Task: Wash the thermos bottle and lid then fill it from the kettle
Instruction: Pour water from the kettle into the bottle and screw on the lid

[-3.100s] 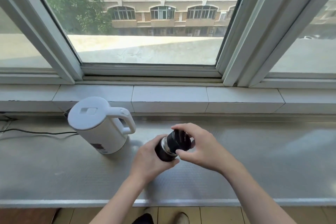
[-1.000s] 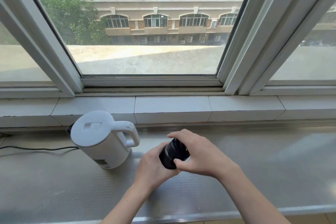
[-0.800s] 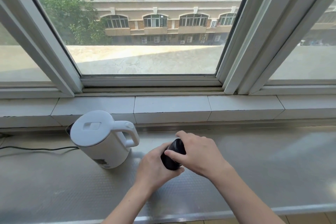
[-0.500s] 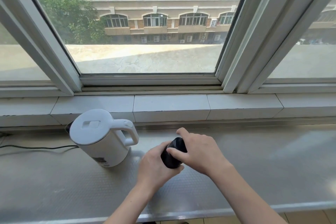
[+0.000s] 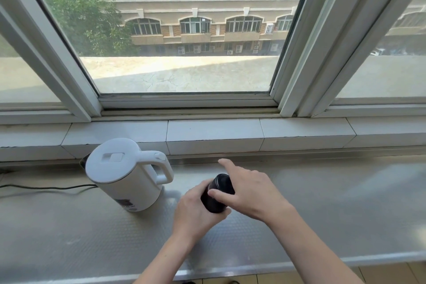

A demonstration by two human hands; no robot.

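**Thermos held at the counter beside the kettle**

While the black thermos bottle (image 5: 215, 198) is gripped around its body by the left hand (image 5: 198, 212), its lid (image 5: 222, 182) is contacted by the right hand (image 5: 250, 191). The right thumb is pressed against the lid's side; the index finger is extended clear of it, so the grasp is only partly closed. The bottle is held tilted, just above the grey counter (image 5: 322, 203). The white kettle (image 5: 124, 175) is positioned near its left, lid closed, with a black cord (image 5: 46, 187) leading away.
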